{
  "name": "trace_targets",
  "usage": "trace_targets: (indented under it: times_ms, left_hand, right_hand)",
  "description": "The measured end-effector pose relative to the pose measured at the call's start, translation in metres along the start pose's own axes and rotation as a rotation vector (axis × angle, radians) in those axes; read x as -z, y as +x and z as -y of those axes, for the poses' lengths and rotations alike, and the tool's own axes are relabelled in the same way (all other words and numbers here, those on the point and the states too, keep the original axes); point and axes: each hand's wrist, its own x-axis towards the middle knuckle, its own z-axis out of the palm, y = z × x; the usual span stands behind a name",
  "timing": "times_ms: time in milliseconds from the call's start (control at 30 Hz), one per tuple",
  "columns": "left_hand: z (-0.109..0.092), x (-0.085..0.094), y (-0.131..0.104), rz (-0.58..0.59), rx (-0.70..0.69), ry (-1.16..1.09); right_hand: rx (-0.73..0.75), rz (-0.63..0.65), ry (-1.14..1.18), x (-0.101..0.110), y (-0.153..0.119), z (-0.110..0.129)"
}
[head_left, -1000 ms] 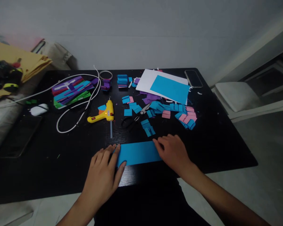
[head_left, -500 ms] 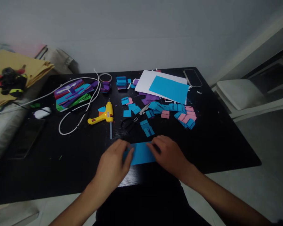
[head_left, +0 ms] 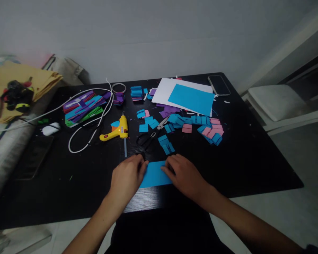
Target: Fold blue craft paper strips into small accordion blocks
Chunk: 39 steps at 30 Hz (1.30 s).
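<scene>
A strip of blue paper lies near the front edge of the black table, between my hands. My left hand is closed on its left end, fingers curled over the far edge and thumb on top. At the right end my right hand grips it the same way, the thumb pointing inward. Just beyond the strip are folded blue paper pieces and black-handled scissors. A yellow glue gun lies to the left of the scissors, a glue stick poking out of its back.
White and blue sheets lie at the back, a phone at the back right. Blue and pink folded pieces are heaped right of the scissors. A white cable loops around coloured strips. A tape roll sits behind.
Both hands have stayed at the ends of the blue strip, the fingers shifting slightly. The left hand has moved a little to the left. The camera view has shifted slightly.
</scene>
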Motion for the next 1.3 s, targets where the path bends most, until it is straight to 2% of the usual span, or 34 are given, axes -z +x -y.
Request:
trace_targets:
  times_ms: [300,433,500,600,667,767,867,1067,1300]
  left_hand:
    - [0.052,0.016,-0.015,0.101,0.148,-0.054]
    - [0.067,0.021,-0.018,0.123,0.213,-0.081]
    - [0.072,0.023,-0.020,0.096,0.222,-0.096]
    - [0.072,0.021,-0.024,-0.040,0.166,-0.171]
    - [0.068,0.016,-0.027,-0.127,0.042,-0.259]
    - [0.057,0.009,-0.031,-0.139,-0.183,-0.344]
    - [0.050,0.004,-0.030,-0.134,-0.294,-0.371]
    - [0.051,0.002,-0.026,-0.101,-0.332,-0.404]
    - [0.060,0.010,-0.026,-0.035,-0.261,-0.502]
  right_hand:
    - [-0.035,0.027,0.064,0.007,0.002,0.003]
    - [-0.029,0.019,0.054,0.005,0.001,0.003]
    - [-0.006,0.003,0.031,0.002,-0.001,0.003]
    - [0.054,-0.049,0.020,-0.001,-0.005,0.001]
    - [0.136,-0.059,0.051,0.000,-0.007,-0.001]
    - [0.319,0.022,0.050,0.004,-0.008,-0.004]
    - [0.417,0.104,-0.005,0.005,-0.011,-0.007]
    - [0.480,0.044,-0.069,-0.003,-0.018,-0.006]
    - [0.515,-0.011,-0.025,0.003,-0.017,-0.002]
